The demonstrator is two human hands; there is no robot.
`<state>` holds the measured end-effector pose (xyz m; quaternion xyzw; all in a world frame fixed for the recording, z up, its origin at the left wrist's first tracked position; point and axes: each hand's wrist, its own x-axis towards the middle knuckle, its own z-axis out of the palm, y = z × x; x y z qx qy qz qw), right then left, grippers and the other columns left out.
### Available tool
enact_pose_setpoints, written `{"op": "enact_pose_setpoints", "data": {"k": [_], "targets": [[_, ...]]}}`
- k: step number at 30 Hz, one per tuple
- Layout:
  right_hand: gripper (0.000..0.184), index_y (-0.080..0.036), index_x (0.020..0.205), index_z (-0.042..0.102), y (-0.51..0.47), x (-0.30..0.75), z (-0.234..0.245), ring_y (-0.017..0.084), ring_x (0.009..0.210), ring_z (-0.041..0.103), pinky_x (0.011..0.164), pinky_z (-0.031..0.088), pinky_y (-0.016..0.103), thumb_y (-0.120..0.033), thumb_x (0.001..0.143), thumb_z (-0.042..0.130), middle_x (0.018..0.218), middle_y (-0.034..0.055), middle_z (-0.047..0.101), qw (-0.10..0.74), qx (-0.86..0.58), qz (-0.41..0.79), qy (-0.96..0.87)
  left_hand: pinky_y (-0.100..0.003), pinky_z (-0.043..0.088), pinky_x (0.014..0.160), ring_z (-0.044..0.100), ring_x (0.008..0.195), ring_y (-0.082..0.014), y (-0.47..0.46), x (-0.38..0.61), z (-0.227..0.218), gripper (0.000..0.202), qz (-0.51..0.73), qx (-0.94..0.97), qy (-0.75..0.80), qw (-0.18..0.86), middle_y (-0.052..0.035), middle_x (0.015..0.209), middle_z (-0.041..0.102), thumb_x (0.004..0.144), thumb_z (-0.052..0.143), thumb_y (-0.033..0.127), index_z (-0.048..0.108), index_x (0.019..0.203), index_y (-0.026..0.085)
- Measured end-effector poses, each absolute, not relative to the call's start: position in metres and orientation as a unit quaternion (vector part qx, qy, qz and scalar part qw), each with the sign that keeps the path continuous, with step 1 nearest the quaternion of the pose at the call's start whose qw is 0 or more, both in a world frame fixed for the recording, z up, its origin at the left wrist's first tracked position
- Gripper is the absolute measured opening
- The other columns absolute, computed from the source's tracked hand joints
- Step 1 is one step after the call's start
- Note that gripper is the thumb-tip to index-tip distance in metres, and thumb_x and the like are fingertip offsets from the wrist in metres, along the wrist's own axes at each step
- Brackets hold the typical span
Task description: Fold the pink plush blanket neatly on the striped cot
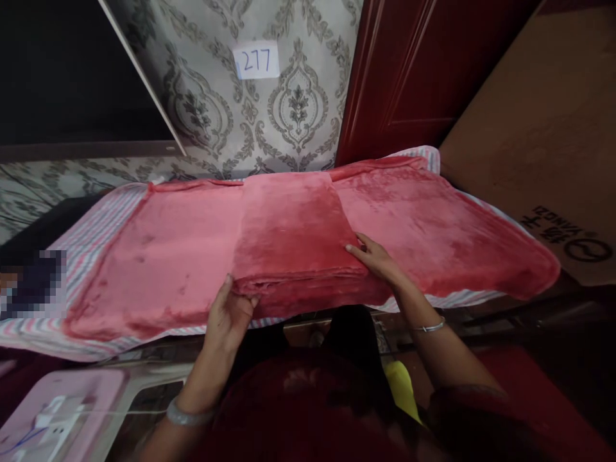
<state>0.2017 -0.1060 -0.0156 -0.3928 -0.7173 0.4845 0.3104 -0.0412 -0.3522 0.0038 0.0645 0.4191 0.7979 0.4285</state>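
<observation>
A pinkish-red plush blanket (293, 224) lies folded in a layered rectangle in front of me. Beneath it and out to both sides spreads more plush cloth (183, 250) of the same colour; whether the two are one piece I cannot tell. My left hand (231, 317) grips the near left corner of the folded part, thumb on top and fingers partly tucked under the layers. At its near right side, my right hand (376, 258) holds the edge with the thumb on the upper face. Some of the right fingers are hidden.
A striped cloth (103, 224) shows under the plush. Behind stand a dark screen (77, 70), a patterned wall with a "277" paper (257, 59) and a red door panel (394, 77). A cardboard box (543, 141) is at right, a pink board with a power strip (62, 417) lower left.
</observation>
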Motion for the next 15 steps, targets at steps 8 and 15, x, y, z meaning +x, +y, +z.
{"op": "enact_pose_setpoints", "data": {"k": [8,15], "targets": [[0.071,-0.023,0.14,0.057,-0.119,0.207,-0.012,0.033,0.138,0.05,0.115,0.044,0.049,-0.053,0.078,0.075,0.145,0.0114,0.058,0.328,-0.371,0.608,-0.621,-0.047,0.051,0.106,0.071,0.104,-0.0259,-0.341,0.017,-0.016,0.04,0.769,0.066,0.388,0.504,-0.0046,0.088,0.075,0.065,0.09,0.047,0.061,0.075,0.021],[0.079,-0.024,0.145,0.054,-0.119,0.211,-0.01,0.03,0.146,0.04,0.122,0.033,0.049,-0.056,0.077,0.076,0.154,0.0072,0.049,0.302,-0.332,0.643,-0.621,-0.044,0.044,0.11,0.063,0.11,-0.0231,-0.31,0.044,0.007,0.041,0.78,-0.016,0.382,0.496,-0.0025,0.093,0.068,0.064,0.091,0.042,0.064,0.086,0.021]]}}
